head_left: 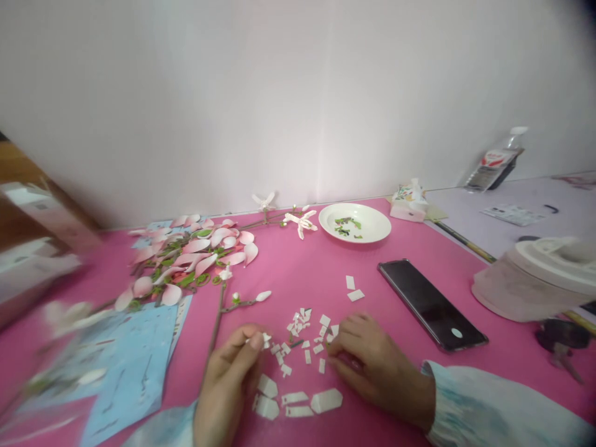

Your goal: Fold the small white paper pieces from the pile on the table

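The left hand (pixel 228 385) is almost closed, its fingertips (pixel 251 340) pinching a small white paper scrap (pixel 266 339). The right hand (pixel 375 366) curls low over the pink counter (pixel 326 261), fingers bent beside the scattered white scraps (pixel 300 338); whether it holds anything is hidden. These scraps lie between the hands, with larger white cut pieces (pixel 298 400) just below them. Pieces this small handle best by a light pinch at one edge, with the other hand steadying its neighbours. Farther out lie a budding artificial branch (pixel 218 323), a heap of pink-tipped petals (pixel 200 251), a blue paper sheet (pixel 130 372), a white plate (pixel 354 233) holding green bits, and a dark smartphone (pixel 431 304).
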`<action>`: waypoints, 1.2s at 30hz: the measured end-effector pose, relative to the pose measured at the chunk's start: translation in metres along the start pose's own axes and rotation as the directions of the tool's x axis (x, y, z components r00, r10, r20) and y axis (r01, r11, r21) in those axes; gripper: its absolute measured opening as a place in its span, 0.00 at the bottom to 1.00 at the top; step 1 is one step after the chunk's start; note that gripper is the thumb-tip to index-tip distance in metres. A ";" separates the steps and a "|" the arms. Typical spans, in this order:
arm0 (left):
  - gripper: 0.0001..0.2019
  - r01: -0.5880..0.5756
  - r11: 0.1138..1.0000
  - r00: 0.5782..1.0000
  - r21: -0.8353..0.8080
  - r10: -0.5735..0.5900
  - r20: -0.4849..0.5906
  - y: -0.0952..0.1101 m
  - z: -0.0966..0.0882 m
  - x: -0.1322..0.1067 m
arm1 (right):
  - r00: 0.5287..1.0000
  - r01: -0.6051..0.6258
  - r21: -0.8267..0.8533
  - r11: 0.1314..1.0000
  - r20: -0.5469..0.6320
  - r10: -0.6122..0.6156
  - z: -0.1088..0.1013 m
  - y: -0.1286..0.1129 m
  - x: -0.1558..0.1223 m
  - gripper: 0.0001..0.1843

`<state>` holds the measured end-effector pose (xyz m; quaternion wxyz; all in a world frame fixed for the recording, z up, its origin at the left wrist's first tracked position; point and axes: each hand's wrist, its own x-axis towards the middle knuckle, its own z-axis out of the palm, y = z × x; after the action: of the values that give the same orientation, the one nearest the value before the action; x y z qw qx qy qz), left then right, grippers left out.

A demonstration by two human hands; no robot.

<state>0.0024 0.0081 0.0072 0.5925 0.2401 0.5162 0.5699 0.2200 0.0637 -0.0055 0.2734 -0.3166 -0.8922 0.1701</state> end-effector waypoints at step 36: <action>0.10 -0.007 0.981 0.985 0.194 -0.026 0.168 -0.010 -0.003 0.007 | 0.992 -0.130 0.019 0.991 0.014 0.129 0.005 0.010 -0.002 0.06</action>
<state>0.0022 0.0115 -0.0050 0.6108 0.3418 0.5182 0.4914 0.2227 0.0691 -0.0145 0.2592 -0.3700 -0.8698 0.1982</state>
